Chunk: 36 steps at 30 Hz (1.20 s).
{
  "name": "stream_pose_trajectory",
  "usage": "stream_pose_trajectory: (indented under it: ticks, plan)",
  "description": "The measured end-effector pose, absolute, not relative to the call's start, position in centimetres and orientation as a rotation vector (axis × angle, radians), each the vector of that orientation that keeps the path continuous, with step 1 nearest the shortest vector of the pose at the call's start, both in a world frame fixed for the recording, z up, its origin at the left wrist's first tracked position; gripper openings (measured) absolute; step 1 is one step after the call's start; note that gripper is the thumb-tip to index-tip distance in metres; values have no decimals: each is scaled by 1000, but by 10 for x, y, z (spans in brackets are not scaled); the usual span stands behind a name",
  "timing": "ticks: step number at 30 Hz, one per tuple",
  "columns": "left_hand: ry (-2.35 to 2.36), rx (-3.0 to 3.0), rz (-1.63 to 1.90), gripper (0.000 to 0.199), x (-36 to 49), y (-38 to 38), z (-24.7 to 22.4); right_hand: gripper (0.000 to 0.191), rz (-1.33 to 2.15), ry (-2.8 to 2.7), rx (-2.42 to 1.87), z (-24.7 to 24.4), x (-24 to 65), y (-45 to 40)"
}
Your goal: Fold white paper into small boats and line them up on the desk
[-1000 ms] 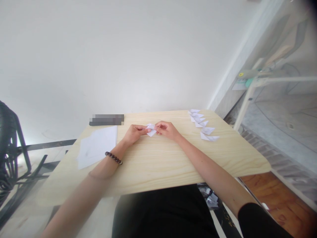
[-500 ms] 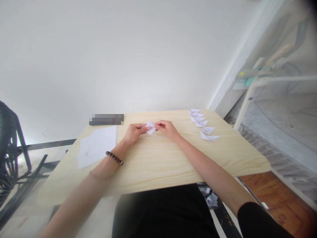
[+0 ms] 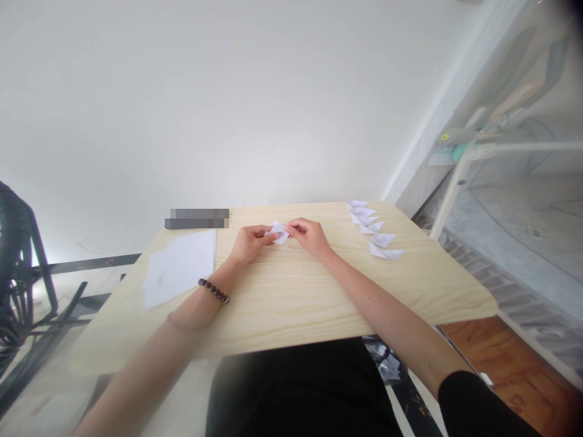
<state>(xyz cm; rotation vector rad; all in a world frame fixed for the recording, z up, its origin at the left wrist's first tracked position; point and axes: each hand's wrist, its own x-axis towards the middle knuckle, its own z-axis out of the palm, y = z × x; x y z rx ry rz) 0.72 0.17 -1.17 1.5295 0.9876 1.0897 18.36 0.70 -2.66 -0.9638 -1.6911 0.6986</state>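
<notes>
A small piece of folded white paper (image 3: 280, 233) is held between my two hands, just above the middle of the table. My left hand (image 3: 249, 244) pinches its left side, thumb on the near face. At the right edge, the thumb and fingertips of my right hand (image 3: 310, 235) grip the same paper. Fingers cover parts of its folds. To the right, several folded white paper shapes with pointed ends (image 3: 386, 252) stand in a slanting row. A stack of white paper sheets (image 3: 180, 264) lies left of my left hand.
The light wooden table (image 3: 282, 309) reaches the white wall behind. A dark, blurred-out oblong object (image 3: 197, 220) lies at its back left. A black chair (image 3: 22, 261) stands at the left, and a pale metal frame (image 3: 455, 182) at the right.
My left hand has shifted slightly to the right with the folded paper, which is turned a little. My right hand keeps its pinch. The row and the sheets stay put.
</notes>
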Motion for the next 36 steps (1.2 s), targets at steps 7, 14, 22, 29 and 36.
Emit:
stream_pose_trajectory:
  ticks: [7,14,22,29,36]
  plan:
    - [1087,1693,1069,34,3,4,-12,23,600,-1845,-950,-22,186,5]
    - [1061,1794,1024,36,1,7,-16,23,552,-1925,-1009,-23,188,5]
    - [1007,1653,1023,37,-1,8,-17,20,659,-1877,-863,-22,187,4]
    - [932,1598,1067,35,1,9,-17,19,665,-1916,-809,-27,187,7]
    - [906,1572,1037,38,1,9,-18,21,545,-2041,-816,-26,186,5]
